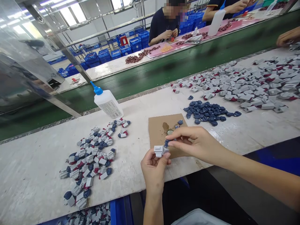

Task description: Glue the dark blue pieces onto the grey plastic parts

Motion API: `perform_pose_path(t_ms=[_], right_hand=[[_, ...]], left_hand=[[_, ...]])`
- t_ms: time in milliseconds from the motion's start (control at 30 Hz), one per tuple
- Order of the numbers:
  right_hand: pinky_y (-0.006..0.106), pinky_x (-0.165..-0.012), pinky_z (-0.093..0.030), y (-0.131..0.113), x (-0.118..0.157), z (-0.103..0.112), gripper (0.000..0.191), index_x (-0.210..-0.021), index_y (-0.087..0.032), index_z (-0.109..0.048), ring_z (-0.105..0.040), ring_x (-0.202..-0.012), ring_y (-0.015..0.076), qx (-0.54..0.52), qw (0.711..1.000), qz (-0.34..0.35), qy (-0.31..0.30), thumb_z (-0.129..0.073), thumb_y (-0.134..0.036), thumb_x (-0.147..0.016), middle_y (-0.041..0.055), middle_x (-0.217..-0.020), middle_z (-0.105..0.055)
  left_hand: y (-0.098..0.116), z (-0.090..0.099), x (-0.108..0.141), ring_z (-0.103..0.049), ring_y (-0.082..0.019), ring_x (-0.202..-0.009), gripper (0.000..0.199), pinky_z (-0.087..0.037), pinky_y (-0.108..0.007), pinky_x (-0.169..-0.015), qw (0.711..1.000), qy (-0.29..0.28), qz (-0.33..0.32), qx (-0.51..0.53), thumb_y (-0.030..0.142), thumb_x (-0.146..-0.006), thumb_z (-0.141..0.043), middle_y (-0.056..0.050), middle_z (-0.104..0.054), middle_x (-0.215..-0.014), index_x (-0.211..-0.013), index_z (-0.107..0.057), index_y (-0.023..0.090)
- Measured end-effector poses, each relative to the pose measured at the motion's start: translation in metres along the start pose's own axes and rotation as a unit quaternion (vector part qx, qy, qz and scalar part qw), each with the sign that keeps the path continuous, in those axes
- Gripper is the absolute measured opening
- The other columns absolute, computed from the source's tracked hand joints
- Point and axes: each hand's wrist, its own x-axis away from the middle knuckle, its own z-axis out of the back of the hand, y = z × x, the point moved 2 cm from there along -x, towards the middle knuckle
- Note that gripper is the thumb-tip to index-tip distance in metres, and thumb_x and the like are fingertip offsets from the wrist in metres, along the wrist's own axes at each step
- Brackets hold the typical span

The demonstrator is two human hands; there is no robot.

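Between its thumb and fingers my left hand [156, 170] grips a grey plastic part [160, 151], a small blocky piece. My right hand [195, 142] pinches a small dark blue plastic piece [167, 143] close to the grey part's upper right; whether the two touch I cannot tell. Both hands are over a brown cardboard square [156, 128]. On the cardboard sit a small round cap [170, 132] and a dark wet stain [165, 125]. Just beyond the cardboard lies a heap of loose dark blue pieces [206, 112].
Grey parts with dark red bits [262, 82] are heaped at right. Grey parts with blue pieces [93, 150] form a pile at left, near a white bottle [109, 104] with a blue nozzle. A green conveyor belt [140, 78] runs behind; people work across it.
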Motion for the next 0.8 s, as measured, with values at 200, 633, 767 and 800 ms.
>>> perform_pose_path(t_ms=[200, 633, 767, 800], right_hand=[[0.024, -0.053, -0.042, 0.000, 0.000, 0.001, 0.015, -0.080, -0.017, -0.064, -0.055, -0.062, 0.0123, -0.004, 0.998, 0.014, -0.058, -0.054, -0.027, -0.078, 0.0035, -0.074, -0.064], [0.026, -0.067, -0.048, 0.017, -0.003, -0.010, 0.021, -0.087, -0.016, -0.064, -0.060, -0.074, 0.0138, -0.134, 0.982, 0.023, -0.132, -0.050, -0.031, -0.082, 0.0033, -0.080, -0.066], [0.027, -0.061, -0.047, 0.039, -0.005, 0.031, 0.027, -0.099, -0.021, -0.064, -0.060, -0.080, 0.0167, 0.008, 0.998, 0.008, 0.058, -0.047, -0.036, -0.084, 0.0050, -0.093, -0.066], [0.027, -0.057, -0.046, 0.049, -0.002, 0.046, 0.028, -0.099, -0.021, -0.063, -0.060, -0.077, 0.0171, 0.063, 0.992, -0.011, 0.109, -0.046, -0.037, -0.084, 0.0053, -0.093, -0.066]], left_hand=[[0.001, 0.002, 0.000, -0.053, -0.007, -0.049, 0.012, -0.045, -0.018, -0.049, 0.999, -0.027, -0.022, -0.038, 0.023, -0.060, -0.071, 0.002, -0.061, -0.058, -0.068, -0.065, 0.016], [-0.006, 0.005, -0.003, -0.052, -0.009, -0.048, 0.023, -0.044, -0.020, -0.045, 0.989, -0.093, -0.004, -0.118, 0.033, -0.073, -0.060, 0.001, -0.057, -0.059, -0.089, -0.060, 0.016], [0.004, 0.035, -0.023, -0.056, -0.015, -0.060, 0.029, -0.044, -0.024, -0.043, 0.974, -0.066, -0.041, -0.211, 0.038, -0.076, -0.052, -0.005, -0.060, -0.079, -0.097, -0.055, 0.019], [0.010, 0.047, -0.029, -0.057, -0.018, -0.067, 0.029, -0.046, -0.028, -0.049, 0.956, -0.020, -0.073, -0.285, 0.038, -0.076, -0.050, -0.007, -0.060, -0.085, -0.098, -0.055, 0.019]])
